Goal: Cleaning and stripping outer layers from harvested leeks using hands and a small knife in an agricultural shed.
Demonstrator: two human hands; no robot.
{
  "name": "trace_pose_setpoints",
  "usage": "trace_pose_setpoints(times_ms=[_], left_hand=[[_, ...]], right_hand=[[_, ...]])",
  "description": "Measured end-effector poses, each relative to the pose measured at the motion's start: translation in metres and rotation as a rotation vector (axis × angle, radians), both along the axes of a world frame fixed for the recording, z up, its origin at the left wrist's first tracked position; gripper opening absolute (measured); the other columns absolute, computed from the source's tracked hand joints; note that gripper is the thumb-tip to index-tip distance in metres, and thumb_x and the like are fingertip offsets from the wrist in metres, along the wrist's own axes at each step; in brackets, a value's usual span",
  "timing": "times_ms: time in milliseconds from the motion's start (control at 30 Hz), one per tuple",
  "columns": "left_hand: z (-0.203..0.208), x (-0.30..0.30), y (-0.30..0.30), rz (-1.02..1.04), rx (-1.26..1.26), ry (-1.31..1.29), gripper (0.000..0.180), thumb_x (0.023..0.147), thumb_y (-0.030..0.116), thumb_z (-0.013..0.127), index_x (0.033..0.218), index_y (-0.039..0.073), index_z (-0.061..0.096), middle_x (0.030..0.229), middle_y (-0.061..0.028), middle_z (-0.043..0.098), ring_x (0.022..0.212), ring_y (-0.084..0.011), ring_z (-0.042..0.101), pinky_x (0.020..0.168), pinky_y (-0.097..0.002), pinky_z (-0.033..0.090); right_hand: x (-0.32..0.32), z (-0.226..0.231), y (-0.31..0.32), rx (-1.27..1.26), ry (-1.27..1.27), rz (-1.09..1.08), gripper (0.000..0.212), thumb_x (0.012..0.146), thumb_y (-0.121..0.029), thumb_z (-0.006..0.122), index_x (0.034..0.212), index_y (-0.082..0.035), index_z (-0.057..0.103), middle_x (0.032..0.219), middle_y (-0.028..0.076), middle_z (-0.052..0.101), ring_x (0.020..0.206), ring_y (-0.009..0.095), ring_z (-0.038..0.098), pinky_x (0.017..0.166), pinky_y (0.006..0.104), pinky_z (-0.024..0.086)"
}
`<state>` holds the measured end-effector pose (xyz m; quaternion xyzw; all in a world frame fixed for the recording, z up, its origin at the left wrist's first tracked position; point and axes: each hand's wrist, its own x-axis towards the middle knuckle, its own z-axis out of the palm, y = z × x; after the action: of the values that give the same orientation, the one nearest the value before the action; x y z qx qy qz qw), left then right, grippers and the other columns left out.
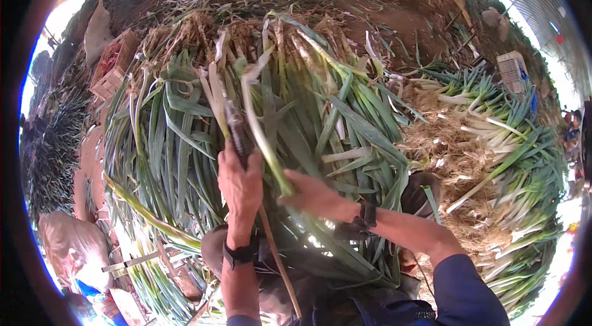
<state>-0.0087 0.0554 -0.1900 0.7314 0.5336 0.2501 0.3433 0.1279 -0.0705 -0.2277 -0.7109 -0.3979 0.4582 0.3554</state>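
Note:
A big heap of long green leeks (185, 141) with dirty roots lies in front of me. My left hand (239, 185) is closed around a dark tool (237, 132) that points up over the heap. A thin wooden stick (280, 264) runs down from under that hand toward my lap. To its right, my right hand (313, 193) grips the lower end of one pale green leek stalk (256, 116), which rises across the heap beside the tool. Both wrists wear dark bands.
A second pile of cleaner white-stemmed leeks (499, 129) lies to the right, beyond a patch of dry husks (444, 159). A white crate (513, 67) stands far right. At left are a wooden box (113, 79) and sacks (98, 29), with bare soil (394, 21) behind.

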Motion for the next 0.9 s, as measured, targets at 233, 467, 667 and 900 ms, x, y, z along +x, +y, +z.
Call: trace_pose_setpoints(times_ms=[233, 467, 667, 900], left_hand=[[0.004, -0.01, -0.018, -0.174, -0.031, -0.179, 0.065, 0.09, 0.029, 0.068, 0.142, -0.004, 0.048, 0.102, -0.019, 0.056, 0.091, -0.0337, 0.059, 0.082, -0.043, 0.049], [-0.006, 0.007, -0.037, -0.31, -0.228, -0.253, 0.066, 0.091, 0.029, 0.068, 0.144, -0.005, 0.049, 0.098, -0.0117, 0.054, 0.09, -0.0236, 0.053, 0.084, -0.0359, 0.045], [-0.006, 0.01, -0.041, -0.411, -0.232, -0.321, 0.063, 0.091, 0.026, 0.068, 0.145, -0.001, 0.05, 0.094, -0.0081, 0.053, 0.089, -0.0197, 0.052, 0.083, -0.0328, 0.045], [-0.006, 0.008, -0.06, -0.505, -0.341, -0.324, 0.056, 0.092, 0.029, 0.066, 0.138, 0.0, 0.052, 0.098, -0.0192, 0.057, 0.091, -0.035, 0.058, 0.085, -0.0436, 0.048]], right_hand=[[0.171, 0.019, 0.055, 0.24, -0.989, 0.104, 0.025, 0.093, -0.011, 0.063, 0.114, 0.002, 0.062, 0.09, 0.015, 0.065, 0.077, 0.028, 0.065, 0.068, 0.0386, 0.055], [0.26, -0.009, 0.082, -0.116, -1.058, 0.011, 0.052, 0.077, -0.027, 0.078, 0.116, 0.004, 0.063, 0.1, 0.027, 0.07, 0.094, 0.04, 0.069, 0.083, 0.0465, 0.056], [0.235, 0.056, 0.07, -0.224, -0.725, 0.08, 0.059, 0.074, -0.022, 0.078, 0.123, 0.008, 0.063, 0.097, 0.019, 0.072, 0.087, 0.026, 0.069, 0.08, 0.0371, 0.055], [0.177, 0.049, -0.002, -0.106, -0.162, 0.0, 0.022, 0.09, -0.015, 0.072, 0.103, 0.001, 0.068, 0.088, 0.006, 0.066, 0.079, 0.016, 0.063, 0.072, 0.0315, 0.052]])
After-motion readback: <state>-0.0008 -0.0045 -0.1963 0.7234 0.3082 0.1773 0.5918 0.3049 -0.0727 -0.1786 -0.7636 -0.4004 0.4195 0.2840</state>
